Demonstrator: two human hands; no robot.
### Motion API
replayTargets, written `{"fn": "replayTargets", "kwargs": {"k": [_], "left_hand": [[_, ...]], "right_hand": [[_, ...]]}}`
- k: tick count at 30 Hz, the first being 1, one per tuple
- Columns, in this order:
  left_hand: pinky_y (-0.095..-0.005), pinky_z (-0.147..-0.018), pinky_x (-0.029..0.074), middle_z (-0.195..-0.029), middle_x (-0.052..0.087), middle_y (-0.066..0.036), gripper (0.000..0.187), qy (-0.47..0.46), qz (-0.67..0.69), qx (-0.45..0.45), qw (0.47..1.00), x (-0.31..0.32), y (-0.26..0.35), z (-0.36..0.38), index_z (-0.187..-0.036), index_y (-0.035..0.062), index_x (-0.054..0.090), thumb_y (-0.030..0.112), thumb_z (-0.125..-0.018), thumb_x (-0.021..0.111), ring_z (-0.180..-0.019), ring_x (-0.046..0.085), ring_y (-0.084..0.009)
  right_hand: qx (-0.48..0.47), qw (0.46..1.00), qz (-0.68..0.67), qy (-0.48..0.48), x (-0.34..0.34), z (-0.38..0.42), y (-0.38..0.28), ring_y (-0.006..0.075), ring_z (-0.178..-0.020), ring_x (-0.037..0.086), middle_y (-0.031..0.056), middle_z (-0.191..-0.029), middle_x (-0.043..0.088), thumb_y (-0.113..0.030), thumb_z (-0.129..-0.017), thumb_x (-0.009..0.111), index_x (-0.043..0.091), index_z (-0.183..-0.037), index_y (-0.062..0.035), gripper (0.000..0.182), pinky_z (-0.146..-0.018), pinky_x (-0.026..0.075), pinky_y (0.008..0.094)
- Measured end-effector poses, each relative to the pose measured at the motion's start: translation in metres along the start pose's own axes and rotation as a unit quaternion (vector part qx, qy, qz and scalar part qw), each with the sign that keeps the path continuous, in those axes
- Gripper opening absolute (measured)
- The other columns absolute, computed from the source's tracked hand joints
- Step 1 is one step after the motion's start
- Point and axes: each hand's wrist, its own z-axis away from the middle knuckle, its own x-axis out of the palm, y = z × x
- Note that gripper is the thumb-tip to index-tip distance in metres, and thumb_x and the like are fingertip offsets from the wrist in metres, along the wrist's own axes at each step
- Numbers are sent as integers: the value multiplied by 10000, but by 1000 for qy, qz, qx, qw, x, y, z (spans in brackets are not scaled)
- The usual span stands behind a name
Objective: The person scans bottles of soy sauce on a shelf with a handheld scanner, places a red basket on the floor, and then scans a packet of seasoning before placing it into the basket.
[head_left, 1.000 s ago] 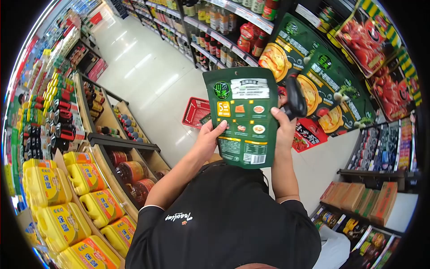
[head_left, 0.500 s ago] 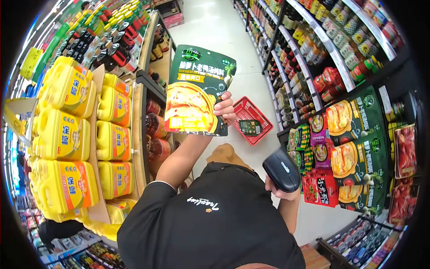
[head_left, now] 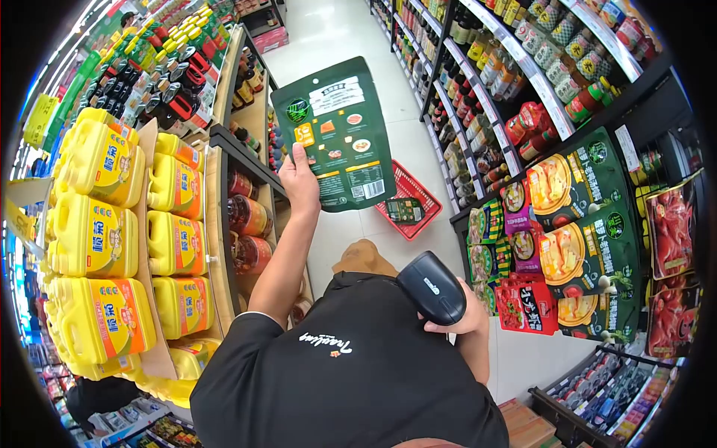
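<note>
My left hand (head_left: 300,181) grips a dark green soup-seasoning pouch (head_left: 340,142) by its lower left part, thumb on the near face. The pouch's back panel faces me, with small food pictures, an orange label and a barcode near the lower right corner. My right hand (head_left: 470,310) is wrapped round a black barcode scanner (head_left: 432,287), held near my chest on the right. Part of its fingers is hidden behind the scanner. Beyond the pouch, a red shopping basket (head_left: 428,200) stands on the floor with a dark green pack (head_left: 404,210) inside.
Yellow jugs (head_left: 97,231) are stacked on the left beside a wooden shelf (head_left: 224,246) of jars. On the right, green seasoning pouches (head_left: 579,246) and a red pouch (head_left: 527,306) hang near shelves of bottles (head_left: 485,82). A pale floor aisle (head_left: 321,30) runs ahead.
The pouch has been turned from its front to its back, and my left hand's grip has shifted from its right edge to its lower left. The scanner has moved left, nearer my chest.
</note>
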Motion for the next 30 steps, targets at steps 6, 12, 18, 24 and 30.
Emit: {"fn": "replayTargets", "kwargs": {"k": [6, 12, 18, 24, 30], "left_hand": [[-261, -666, 464, -823, 668, -29, 431, 3, -56, -31, 998, -13, -31, -4, -931, -22, 663, 355, -1053, 495, -716, 565, -71], [-316, -759, 493, -919, 682, -69, 328, 63, -135, -206, 967, -77, -127, 22, -1004, -40, 662, 277, -1003, 577, -827, 609, -131], [-490, -837, 515, -1003, 692, -280, 443, -2, -513, -143, 846, -189, -191, 66, -1043, -46, 669, 370, -899, 620, -987, 671, -429], [-466, -921, 506, -1090, 663, -312, 545, -122, -672, -347, 643, -248, -171, 115, -1036, -45, 707, 433, -962, 456, -1079, 647, -411], [-440, -941, 503, -1135, 658, -289, 572, -252, -718, -360, 540, -295, -199, 132, -1040, -53, 713, 467, -956, 489, -1123, 630, -400]], "right_hand": [[-3, 983, -37, 179, 5, -16, 17, 148, -683, 558, 27, -822, 645, -156, -655, 891, 637, -991, 2, 450, -675, 481, 298], [272, 882, 93, 373, -45, -8, 253, 157, -517, 575, 29, -587, 569, -315, -785, 796, 623, -779, -30, 333, -510, 462, 335], [483, 748, -60, 451, 9, 137, 388, 249, -710, 656, 129, -740, 662, -396, -724, 788, 679, -901, 32, 475, -625, 494, 420], [574, 713, 37, 401, 54, 215, 482, 333, -889, 697, 228, -917, 708, -387, -770, 738, 658, -1039, 83, 548, -754, 521, 416], [546, 771, 85, 317, 24, 151, 444, 351, -942, 694, 241, -942, 708, -363, -770, 727, 665, -1088, 23, 504, -790, 524, 420]]}}
